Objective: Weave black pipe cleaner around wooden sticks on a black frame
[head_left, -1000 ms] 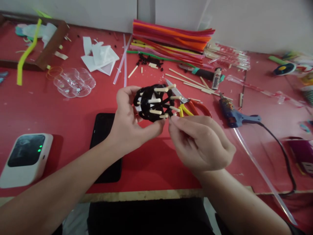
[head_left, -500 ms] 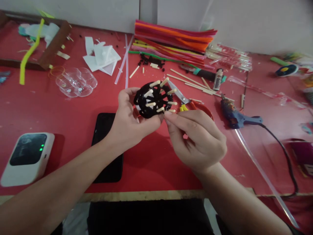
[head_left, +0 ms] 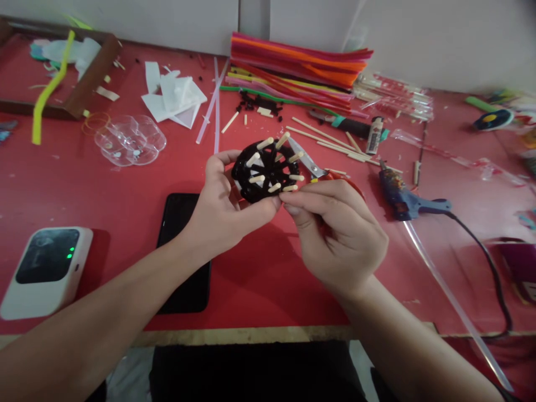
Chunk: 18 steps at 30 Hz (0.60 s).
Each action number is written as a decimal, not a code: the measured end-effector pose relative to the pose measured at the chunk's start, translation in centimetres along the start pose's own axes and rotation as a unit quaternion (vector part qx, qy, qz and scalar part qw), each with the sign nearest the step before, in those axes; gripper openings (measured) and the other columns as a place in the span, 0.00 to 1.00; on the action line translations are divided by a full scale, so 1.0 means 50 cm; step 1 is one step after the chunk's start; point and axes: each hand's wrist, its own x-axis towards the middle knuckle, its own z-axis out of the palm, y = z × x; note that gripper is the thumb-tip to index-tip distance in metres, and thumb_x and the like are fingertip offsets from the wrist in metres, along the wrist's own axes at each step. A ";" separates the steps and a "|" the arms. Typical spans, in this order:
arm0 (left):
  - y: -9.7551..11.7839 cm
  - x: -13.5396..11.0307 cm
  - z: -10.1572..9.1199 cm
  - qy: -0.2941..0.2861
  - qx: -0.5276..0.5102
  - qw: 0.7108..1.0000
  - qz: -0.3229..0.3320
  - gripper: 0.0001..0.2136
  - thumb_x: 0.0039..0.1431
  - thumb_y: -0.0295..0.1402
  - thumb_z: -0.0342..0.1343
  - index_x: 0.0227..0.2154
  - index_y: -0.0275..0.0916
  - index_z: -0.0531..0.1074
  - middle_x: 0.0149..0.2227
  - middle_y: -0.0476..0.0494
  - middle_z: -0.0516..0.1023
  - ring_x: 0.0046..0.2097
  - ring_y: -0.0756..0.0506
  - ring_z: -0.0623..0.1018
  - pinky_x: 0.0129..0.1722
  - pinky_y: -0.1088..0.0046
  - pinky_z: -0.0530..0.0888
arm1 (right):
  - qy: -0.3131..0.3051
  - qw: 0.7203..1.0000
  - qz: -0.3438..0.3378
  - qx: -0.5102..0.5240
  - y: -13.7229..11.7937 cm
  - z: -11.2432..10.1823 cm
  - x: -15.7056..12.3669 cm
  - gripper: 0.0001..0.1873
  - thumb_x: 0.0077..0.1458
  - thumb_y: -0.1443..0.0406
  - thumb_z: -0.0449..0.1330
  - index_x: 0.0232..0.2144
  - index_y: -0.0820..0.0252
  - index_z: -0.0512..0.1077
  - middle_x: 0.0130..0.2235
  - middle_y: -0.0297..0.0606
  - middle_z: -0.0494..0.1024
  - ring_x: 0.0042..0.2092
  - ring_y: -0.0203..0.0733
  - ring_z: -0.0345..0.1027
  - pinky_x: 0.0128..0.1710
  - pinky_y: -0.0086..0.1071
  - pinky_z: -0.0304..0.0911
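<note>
Above the red table [head_left: 268, 285], left hand [head_left: 224, 209] grips black piece [head_left: 246, 187]; right hand [head_left: 345, 234] at its edge, can't tell if pinching. Pale wall [head_left: 419, 44] behind.

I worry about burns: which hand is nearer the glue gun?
Right. The right hand is just left of the glue gun; the left hand is farther left, holding the black stick-studded piece.

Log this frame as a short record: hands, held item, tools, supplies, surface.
Left hand: grips black piece
Right hand: fingertips at the piece's near right edge; grip unclear
Held item: black, round, pale pegs sticking out
Tools: scissors, partly hidden behind right hand; glue gun, farther right
Supplies: colored pipe cleaners, at back
Surface: red table
</note>
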 end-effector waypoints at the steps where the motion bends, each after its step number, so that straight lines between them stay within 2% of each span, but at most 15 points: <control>1: -0.001 0.000 0.000 0.001 0.000 1.000 -0.002 0.27 0.46 0.29 0.68 0.44 0.46 0.59 0.43 0.50 0.80 0.43 0.46 0.84 0.40 0.68 0.83 | -0.001 1.000 -0.001 -0.003 0.001 -0.001 0.000 0.13 0.61 0.75 0.64 0.42 0.52 0.81 0.38 0.35 0.83 0.39 0.40 0.77 0.39 0.36 0.77; 8: -0.013 0.001 -0.005 -0.008 -0.015 1.000 0.010 0.26 0.49 0.31 0.69 0.45 0.47 0.58 0.43 0.51 0.80 0.43 0.45 0.84 0.42 0.65 0.83 | -0.002 0.999 -0.017 -0.029 -0.005 -0.003 0.004 0.13 0.59 0.73 0.65 0.40 0.50 0.81 0.35 0.35 0.83 0.34 0.41 0.77 0.35 0.36 0.77; 11: -0.010 0.000 -0.006 -0.018 -0.014 1.000 -0.001 0.28 0.48 0.31 0.70 0.47 0.47 0.58 0.44 0.49 0.80 0.44 0.45 0.83 0.42 0.65 0.82 | 0.004 0.999 -0.029 -0.046 -0.005 -0.004 0.002 0.12 0.58 0.74 0.66 0.40 0.52 0.81 0.34 0.35 0.83 0.33 0.39 0.76 0.34 0.34 0.76; 15: 0.000 -0.001 -0.007 -0.024 -0.024 0.999 -0.041 0.26 0.49 0.31 0.71 0.45 0.45 0.60 0.44 0.50 0.79 0.44 0.47 0.82 0.42 0.68 0.81 | 0.009 0.993 -0.084 -0.088 -0.002 -0.005 -0.001 0.10 0.59 0.75 0.65 0.40 0.57 0.81 0.30 0.35 0.79 0.29 0.36 0.73 0.33 0.32 0.74; 18: 0.005 -0.004 -0.009 -0.040 -0.055 0.997 -0.048 0.27 0.48 0.29 0.71 0.46 0.45 0.61 0.46 0.49 0.79 0.46 0.47 0.82 0.44 0.67 0.82 | -0.001 0.988 -0.108 -0.109 -0.001 -0.007 -0.003 0.10 0.59 0.76 0.65 0.40 0.61 0.81 0.30 0.36 0.78 0.30 0.36 0.73 0.33 0.32 0.73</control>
